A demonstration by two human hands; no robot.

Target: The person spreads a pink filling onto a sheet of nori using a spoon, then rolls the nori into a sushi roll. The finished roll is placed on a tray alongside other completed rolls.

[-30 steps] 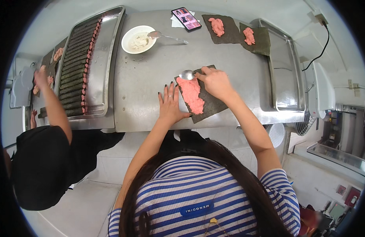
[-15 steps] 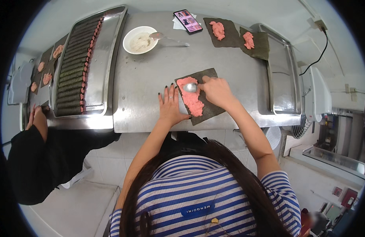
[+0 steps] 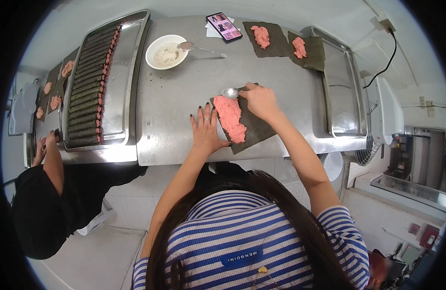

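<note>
The paste [image 3: 229, 118] is pink, its sheet [image 3: 254, 128] dark green, the shirt [image 3: 232, 232] blue-striped.

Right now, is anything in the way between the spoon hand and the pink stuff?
Nothing visible is. The right hand holds the spoon at the far end of the pink paste. The left hand lies off to the left side.

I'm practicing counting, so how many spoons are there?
2: one spoon in the person's right hand, by the pink filling; a second spoon on the rim of the white bowl. Others could be hidden.
</note>
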